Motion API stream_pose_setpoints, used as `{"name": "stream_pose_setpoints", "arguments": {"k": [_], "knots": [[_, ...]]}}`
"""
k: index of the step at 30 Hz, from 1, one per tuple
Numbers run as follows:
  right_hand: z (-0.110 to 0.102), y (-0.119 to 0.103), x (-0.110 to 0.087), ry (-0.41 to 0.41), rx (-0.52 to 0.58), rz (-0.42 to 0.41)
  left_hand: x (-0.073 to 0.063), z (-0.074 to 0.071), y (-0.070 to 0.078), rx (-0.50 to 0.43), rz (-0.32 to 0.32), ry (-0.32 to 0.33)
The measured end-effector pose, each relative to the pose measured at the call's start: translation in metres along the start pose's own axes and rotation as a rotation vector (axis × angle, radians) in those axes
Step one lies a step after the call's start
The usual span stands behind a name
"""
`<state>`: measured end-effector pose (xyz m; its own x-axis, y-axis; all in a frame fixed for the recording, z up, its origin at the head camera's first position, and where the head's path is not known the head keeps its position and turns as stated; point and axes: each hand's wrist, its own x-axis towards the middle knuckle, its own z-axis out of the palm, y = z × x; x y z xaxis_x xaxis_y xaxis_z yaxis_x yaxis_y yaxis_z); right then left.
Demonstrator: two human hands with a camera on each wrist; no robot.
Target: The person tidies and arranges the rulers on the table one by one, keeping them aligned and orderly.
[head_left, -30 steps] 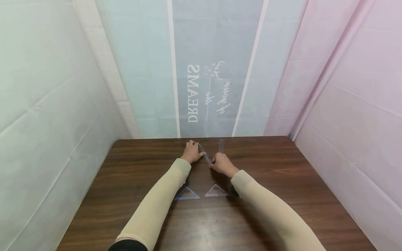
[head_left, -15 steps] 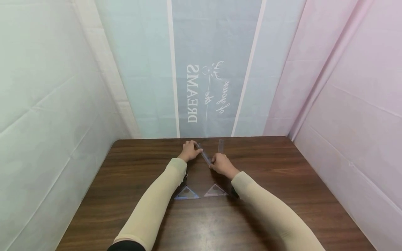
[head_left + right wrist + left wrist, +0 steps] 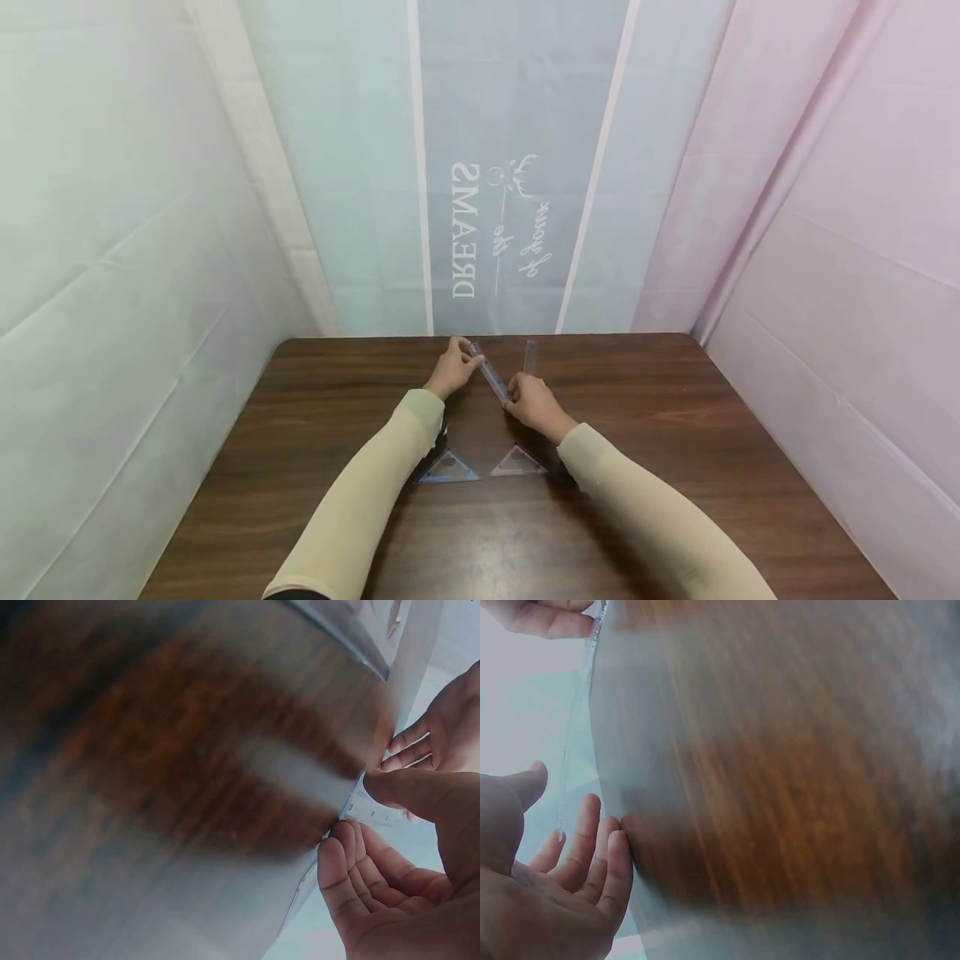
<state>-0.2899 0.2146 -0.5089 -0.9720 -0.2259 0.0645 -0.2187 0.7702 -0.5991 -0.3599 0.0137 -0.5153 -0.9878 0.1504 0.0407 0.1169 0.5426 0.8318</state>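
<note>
A clear plastic ruler (image 3: pixel 491 377) slants between the two hands near the table's back edge. My right hand (image 3: pixel 537 407) pinches its near end between thumb and fingers. At the far end, my left hand (image 3: pixel 452 369) touches the ruler with its index fingertip; in the left wrist view its thumb (image 3: pixel 532 780) stands apart and the fingers are relaxed. A second clear ruler (image 3: pixel 531 357) lies just beyond the right hand. Closer to me lie two clear set squares, a blue-edged one (image 3: pixel 449 468) and a pinkish one (image 3: pixel 517 462).
The brown wood-grain table (image 3: pixel 300 467) has its back edge just past the hands. A pale printed curtain (image 3: pixel 510 250) hangs behind it, with white cloth walls left and right. Sleeved forearms pass beside the set squares.
My left hand has shifted slightly left, and its thumb has drawn back along the ruler. The right hand keeps its pinch almost unmoved. The head view has tilted a little.
</note>
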Motion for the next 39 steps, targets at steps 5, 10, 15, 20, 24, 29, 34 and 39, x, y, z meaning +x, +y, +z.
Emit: {"name": "stream_pose_setpoints", "arguments": {"k": [5, 10, 15, 20, 24, 29, 34, 39], "knots": [[0.000, 0.000, -0.001, 0.007, -0.012, -0.014, -0.001, 0.004, 0.000, -0.004, 0.003, 0.038], [0.003, 0.003, 0.000, 0.003, -0.030, -0.052, -0.003, 0.007, 0.000, -0.021, 0.001, 0.089], [0.005, 0.002, 0.000, 0.004, -0.055, -0.052, -0.002, 0.008, 0.002, -0.044, -0.003, 0.118], [0.003, 0.000, -0.003, 0.006, -0.044, -0.053, -0.006, 0.007, 0.008, -0.040, -0.009, 0.138], [0.000, -0.002, -0.005, 0.000, -0.017, -0.046, -0.011, 0.005, 0.012, -0.060, 0.009, 0.155], [-0.003, -0.002, -0.007, -0.011, 0.010, -0.049, -0.012, 0.005, 0.012, -0.093, 0.005, 0.165], [-0.011, -0.002, -0.012, -0.018, 0.038, -0.066, -0.012, 0.005, 0.013, -0.146, 0.001, 0.192], [-0.019, -0.003, -0.018, -0.018, 0.075, -0.074, -0.014, 0.004, 0.014, -0.185, -0.011, 0.196]]}}
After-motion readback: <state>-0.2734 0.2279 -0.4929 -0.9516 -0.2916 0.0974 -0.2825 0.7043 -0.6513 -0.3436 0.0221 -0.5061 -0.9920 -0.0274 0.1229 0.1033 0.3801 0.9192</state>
